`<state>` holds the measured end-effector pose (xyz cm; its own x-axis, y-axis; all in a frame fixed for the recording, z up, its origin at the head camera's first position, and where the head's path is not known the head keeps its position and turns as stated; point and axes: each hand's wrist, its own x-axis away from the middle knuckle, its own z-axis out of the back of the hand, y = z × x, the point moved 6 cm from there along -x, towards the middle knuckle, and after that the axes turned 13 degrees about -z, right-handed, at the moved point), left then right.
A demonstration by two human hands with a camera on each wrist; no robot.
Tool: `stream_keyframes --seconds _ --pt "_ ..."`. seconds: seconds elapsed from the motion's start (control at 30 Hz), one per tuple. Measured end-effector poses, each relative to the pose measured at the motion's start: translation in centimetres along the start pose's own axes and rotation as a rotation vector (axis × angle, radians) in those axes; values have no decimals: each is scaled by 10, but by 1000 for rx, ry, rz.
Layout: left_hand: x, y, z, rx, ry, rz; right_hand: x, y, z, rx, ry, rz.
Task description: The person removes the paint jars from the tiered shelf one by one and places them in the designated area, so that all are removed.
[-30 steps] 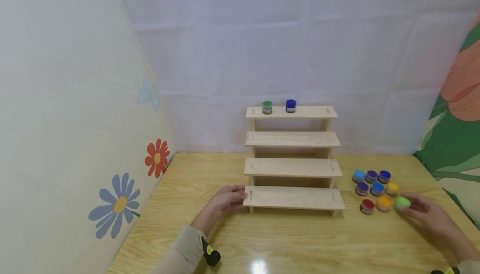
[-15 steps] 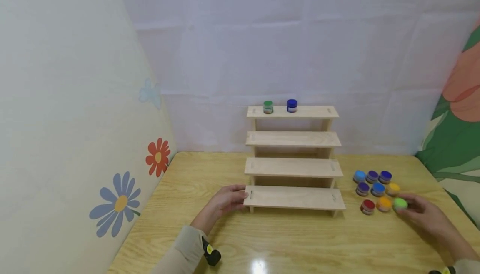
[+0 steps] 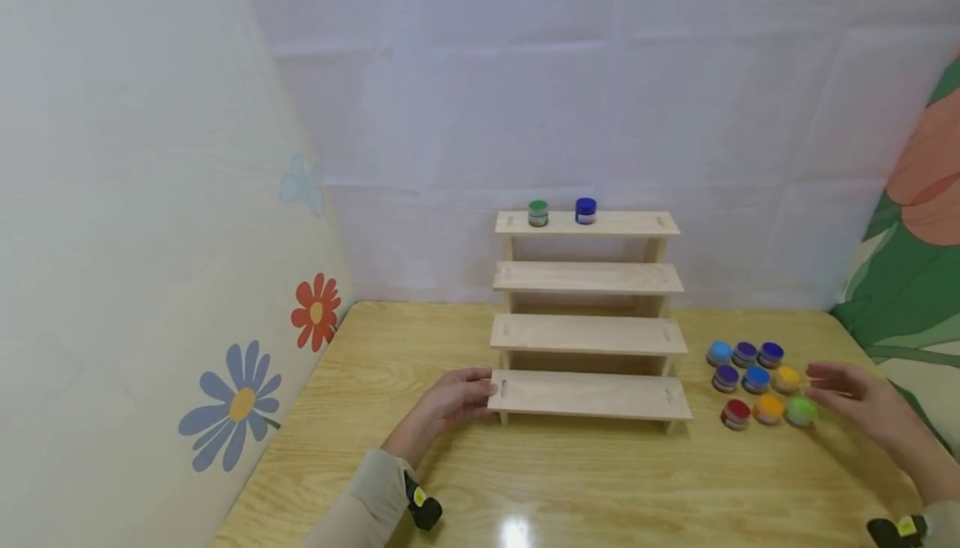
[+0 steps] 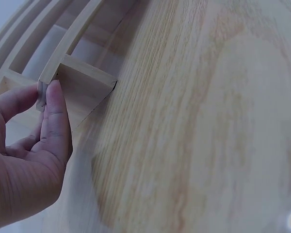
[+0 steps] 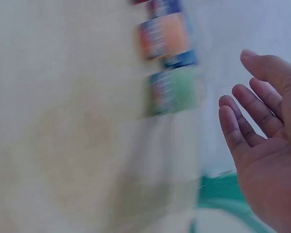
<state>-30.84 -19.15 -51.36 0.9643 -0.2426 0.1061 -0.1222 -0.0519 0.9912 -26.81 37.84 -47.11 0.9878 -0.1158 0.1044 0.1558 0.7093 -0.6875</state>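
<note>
A four-step wooden shelf (image 3: 588, 395) stands on the table. My left hand (image 3: 455, 402) pinches the left end of its lowest board, thumb above and fingers below, as the left wrist view shows. To the right of the shelf, my right hand (image 3: 862, 402) is just off a light green jar (image 3: 800, 411), its fingers loosely extended and holding nothing. In the right wrist view the green jar (image 5: 173, 91) is blurred, apart from the hand (image 5: 269, 131). On the top step sit a green-lidded jar (image 3: 537, 213) and a dark blue jar (image 3: 586, 211).
Beside the light green jar stand an orange jar (image 3: 768, 409), a red jar (image 3: 736, 414) and a yellow jar (image 3: 786, 379). Behind them are several blue and purple jars, among them a blue one (image 3: 756, 379). A white cloth (image 3: 480, 114) hangs behind the table (image 3: 585, 481).
My right hand held the light green jar and shifted it slightly left beside the orange one. It has now let go and lifted away to the right. The left hand stays put.
</note>
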Motion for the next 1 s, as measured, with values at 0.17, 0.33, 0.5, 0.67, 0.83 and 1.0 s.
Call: stream_keyframes --seconds 0.17,0.33,0.5,0.67,0.83,1.0 --pt "-1 0 1 -4 -1 0 -7 -39 21 6 71 16" --pt "0 0 1 -10 3 2 -18 -79 33 -40 98 104" --pt "1 -1 1 -9 12 6 -26 -113 39 -105 23 166" --pt "1 -1 1 -4 17 8 -36 -144 40 -123 -13 181" --pt "2 1 1 -5 15 11 -49 -175 38 -102 -9 189" --pt "3 2 0 -9 1 6 -61 -206 35 -113 -13 183"
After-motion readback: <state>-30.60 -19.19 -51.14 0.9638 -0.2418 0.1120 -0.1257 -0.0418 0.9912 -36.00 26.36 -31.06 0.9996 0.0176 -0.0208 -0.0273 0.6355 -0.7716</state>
